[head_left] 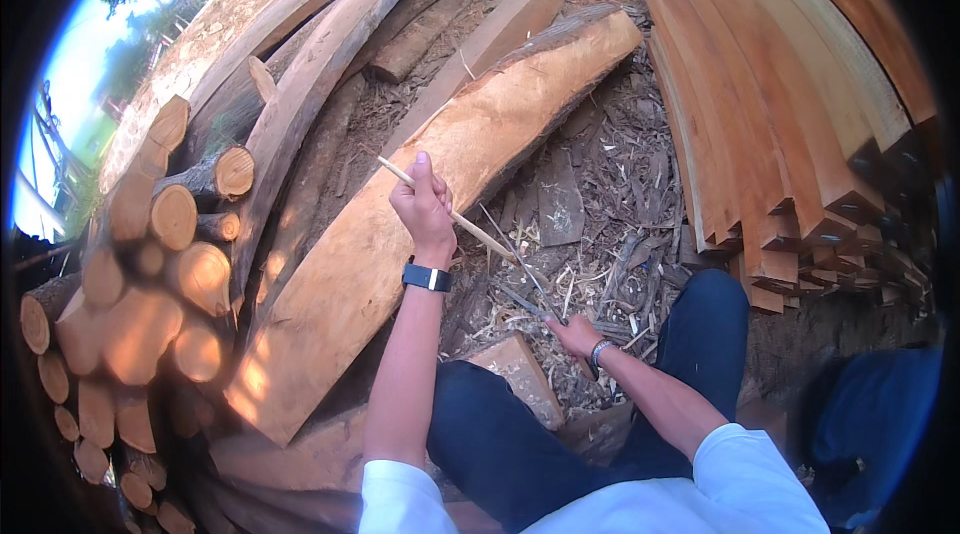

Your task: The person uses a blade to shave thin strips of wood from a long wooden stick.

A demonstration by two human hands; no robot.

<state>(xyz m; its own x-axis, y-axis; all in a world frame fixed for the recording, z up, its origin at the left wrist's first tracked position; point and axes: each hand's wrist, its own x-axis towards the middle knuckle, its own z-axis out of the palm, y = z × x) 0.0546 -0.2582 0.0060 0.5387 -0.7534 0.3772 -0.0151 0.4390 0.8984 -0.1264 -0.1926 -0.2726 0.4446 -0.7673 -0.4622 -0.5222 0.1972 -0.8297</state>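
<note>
My left hand (425,206) is closed round a thin, pale wooden stick (482,235), thumb lying along it. One end of the stick points to the upper left, the other slants down toward my right hand. Lower and to the right, my right hand (577,337) grips a knife (524,301) with a narrow dark blade, which points up and left, close below the stick's lower end. Its dark handle shows below my fingers. Under my left hand lies a long, split slab of wood (500,124) with a smooth orange-tan face.
Pale shavings (510,339) and bark scraps (625,259) litter the ground between my knees. A squared wood block (520,374) lies by my left knee. Stacked cut logs (203,277) rise at the left, and sawn planks (770,114) are piled at the right. Long timbers (330,54) extend behind.
</note>
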